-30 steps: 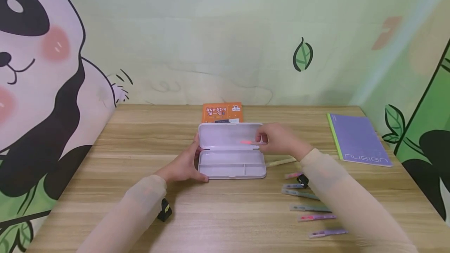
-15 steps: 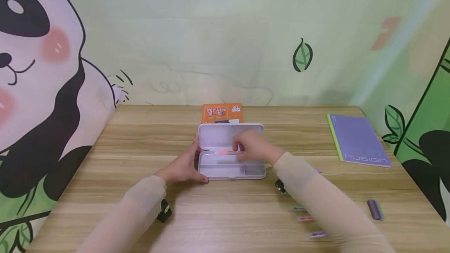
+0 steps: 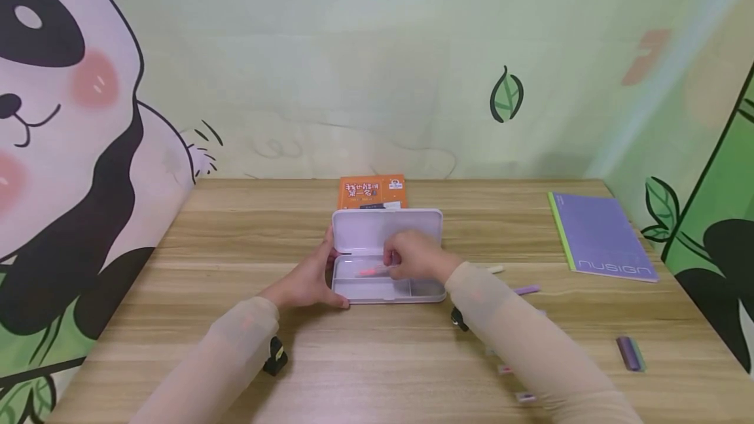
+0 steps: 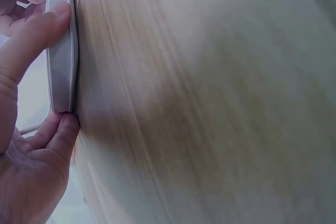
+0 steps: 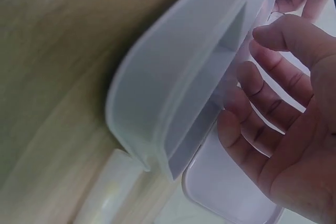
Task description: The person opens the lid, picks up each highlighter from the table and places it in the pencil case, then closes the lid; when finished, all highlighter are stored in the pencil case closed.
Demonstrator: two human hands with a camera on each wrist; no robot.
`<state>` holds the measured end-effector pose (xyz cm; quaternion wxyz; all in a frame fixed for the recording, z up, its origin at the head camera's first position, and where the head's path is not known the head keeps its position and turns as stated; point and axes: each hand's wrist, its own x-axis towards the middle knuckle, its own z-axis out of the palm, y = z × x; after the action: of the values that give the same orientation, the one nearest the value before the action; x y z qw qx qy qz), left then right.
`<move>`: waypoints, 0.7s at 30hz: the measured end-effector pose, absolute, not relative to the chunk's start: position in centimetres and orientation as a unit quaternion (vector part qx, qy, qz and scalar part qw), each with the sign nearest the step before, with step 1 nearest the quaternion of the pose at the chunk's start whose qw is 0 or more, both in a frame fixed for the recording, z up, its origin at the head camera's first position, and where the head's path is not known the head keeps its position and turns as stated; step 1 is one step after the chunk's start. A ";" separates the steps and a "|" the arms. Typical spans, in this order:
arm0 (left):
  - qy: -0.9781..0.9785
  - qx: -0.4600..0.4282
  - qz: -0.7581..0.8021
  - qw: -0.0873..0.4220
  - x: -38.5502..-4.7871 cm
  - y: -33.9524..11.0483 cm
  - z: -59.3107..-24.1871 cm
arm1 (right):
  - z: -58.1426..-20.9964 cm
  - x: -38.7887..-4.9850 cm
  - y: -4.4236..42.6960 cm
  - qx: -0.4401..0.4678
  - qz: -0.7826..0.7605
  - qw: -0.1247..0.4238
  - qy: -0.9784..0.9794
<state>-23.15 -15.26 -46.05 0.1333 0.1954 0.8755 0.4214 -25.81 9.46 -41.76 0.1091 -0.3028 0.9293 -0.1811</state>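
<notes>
The laying of pens into the pencil case (image 3: 357, 231), lid raised, is judged to be the step in hand. A pink-tipped pen (image 3: 368, 272) is seen at the case's rear compartment. The case is gripped at its left end by the left hand (image 3: 309, 277); the right hand (image 3: 415, 255) is held above it, fingers bent, and whether the pen is pinched or let go cannot be told. A clean release inside the case seems called for. In the right wrist view, a pale pen's near end (image 5: 107, 187) is shown just beside the case's right end, hidden in the head view; there alone a purple pen (image 3: 526, 290) and a notebook (image 3: 607, 237) are shown, right of the case.
</notes>
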 end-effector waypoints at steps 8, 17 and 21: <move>0.881 0.189 0.413 0.133 -23.1 -15.2 -46.1 | -41.8 -25.6 10.7 -0.309 -0.207 0.088 0.924; 0.881 0.187 0.413 0.137 -23.1 -15.2 -46.3 | -41.4 -25.4 13.9 -0.323 -0.246 0.065 0.912; 0.882 0.189 0.410 0.135 -23.1 -15.3 -46.4 | -41.1 -25.4 15.4 -0.318 -0.249 0.056 0.913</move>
<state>-23.13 -15.34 -46.39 0.1350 0.1891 0.8819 0.4102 -25.44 15.37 -41.14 0.0559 -0.3184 0.9131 -0.2486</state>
